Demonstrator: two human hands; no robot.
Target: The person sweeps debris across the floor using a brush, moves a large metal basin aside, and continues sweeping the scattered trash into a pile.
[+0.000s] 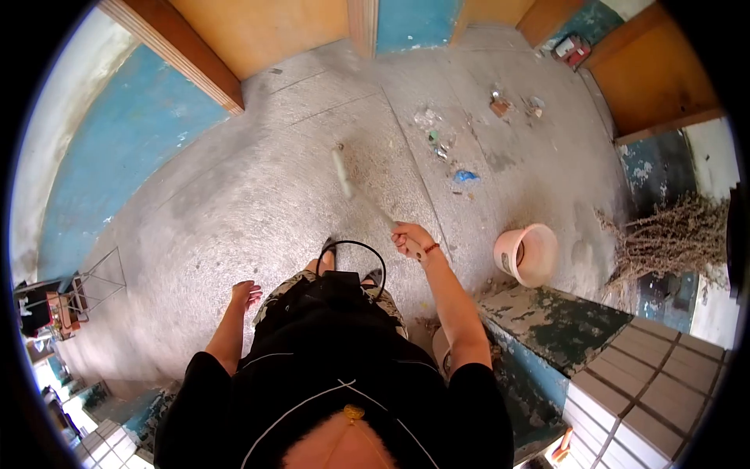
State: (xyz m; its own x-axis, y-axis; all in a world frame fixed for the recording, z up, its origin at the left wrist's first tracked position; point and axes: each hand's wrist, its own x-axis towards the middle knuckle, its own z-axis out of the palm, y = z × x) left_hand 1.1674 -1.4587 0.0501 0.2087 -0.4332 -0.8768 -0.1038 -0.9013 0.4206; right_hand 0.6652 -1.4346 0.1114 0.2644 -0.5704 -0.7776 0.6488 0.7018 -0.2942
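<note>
My right hand [412,241] is closed around the lower end of a pale, long-handled tool [381,215]. Its thin handle runs forward and left over the floor to a whitish bar-shaped head [342,172], set at an angle. The head is blurred, so its exact kind is unclear, and I cannot tell if it touches the floor. Down at my left side hangs my left hand [247,294], holding nothing, its fingers loosely bent and apart.
A pink bucket [526,255] stands on the grey floor at right. Litter with a blue scrap [466,176] lies ahead. Dry twigs [664,234] lean by the right wall, near a worn ledge [555,320]. A wire rack [101,277] is at far left.
</note>
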